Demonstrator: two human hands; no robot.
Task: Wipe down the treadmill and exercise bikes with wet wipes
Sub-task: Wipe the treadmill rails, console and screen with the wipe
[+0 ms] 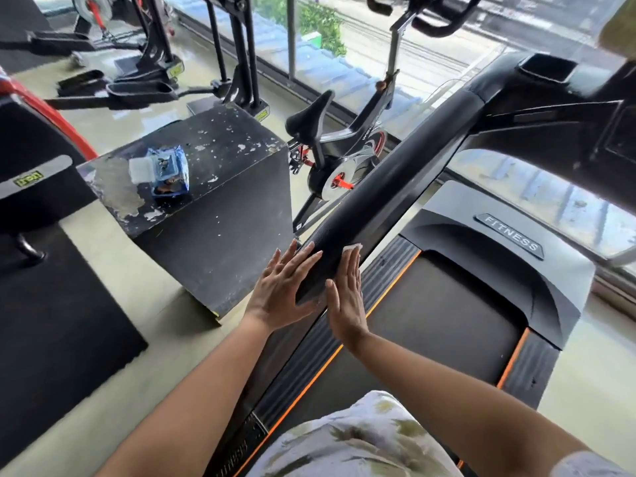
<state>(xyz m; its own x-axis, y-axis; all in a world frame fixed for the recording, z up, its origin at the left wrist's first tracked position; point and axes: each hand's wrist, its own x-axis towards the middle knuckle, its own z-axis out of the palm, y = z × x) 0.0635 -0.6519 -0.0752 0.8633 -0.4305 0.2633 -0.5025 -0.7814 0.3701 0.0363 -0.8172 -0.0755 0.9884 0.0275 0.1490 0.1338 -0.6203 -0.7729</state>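
fingers point(351, 270) straight on both hands, my right hand point(346, 304) presses the wet wipe point(351, 248) flat to the treadmill handrail point(395, 180), left hand point(278, 290) bracing bare; unpinched, it could slip off.

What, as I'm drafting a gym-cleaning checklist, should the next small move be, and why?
Probably slide the right hand, which presses the white wet wipe flat against the black padded treadmill handrail, farther up the rail. The wipe sits near the rail's lower end, with most of its length ahead, and the left hand lies flat on the opposite side.
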